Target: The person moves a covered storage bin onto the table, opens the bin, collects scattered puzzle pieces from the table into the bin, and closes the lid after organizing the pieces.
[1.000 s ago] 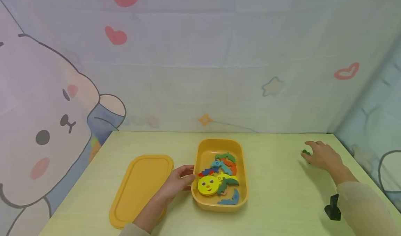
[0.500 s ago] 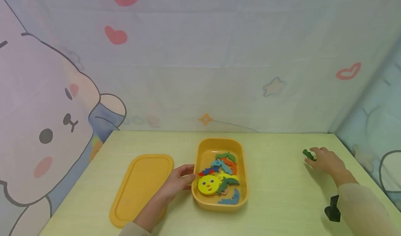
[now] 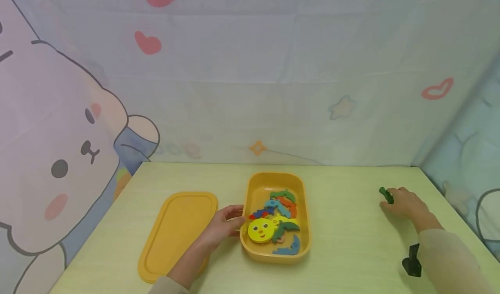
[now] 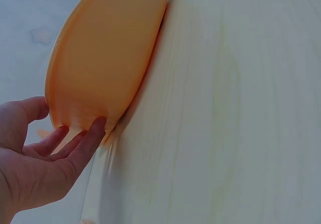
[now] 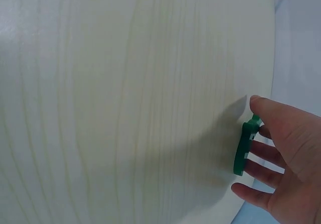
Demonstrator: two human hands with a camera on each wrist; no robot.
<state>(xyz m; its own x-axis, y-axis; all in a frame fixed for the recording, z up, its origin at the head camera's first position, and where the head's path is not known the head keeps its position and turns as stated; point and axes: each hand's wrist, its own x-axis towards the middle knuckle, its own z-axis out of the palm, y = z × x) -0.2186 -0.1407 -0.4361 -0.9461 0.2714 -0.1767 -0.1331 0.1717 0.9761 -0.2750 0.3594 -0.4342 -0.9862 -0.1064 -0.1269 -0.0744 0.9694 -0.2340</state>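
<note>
A yellow plastic box [image 3: 273, 259] stands mid-table, holding several flat, coloured toy pieces, among them a round yellow smiley face piece [image 3: 261, 230]. My left hand [image 3: 222, 227] is at its left wall; in the left wrist view the thumb lies at the rim and the fingertips rest against the outer wall. Far right, my right hand [image 3: 406, 205] pinches a small dark green toy piece [image 3: 386, 195] with thumb and fingers. That green piece [image 5: 244, 148] looks narrow and edge-on in the right wrist view, where fingers cover part of it.
Left of the box lies a flat yellow lid [image 3: 177, 233], partly under the left forearm in the head view. A black camera mount [image 3: 412, 261] is at the right sleeve. A printed cloth backdrop [image 3: 250, 77] rises behind the pale wooden table [image 3: 343, 224].
The right hand has closed round the green piece and drawn slightly toward me, with more of the piece showing. The left hand and the box have stayed in place.
</note>
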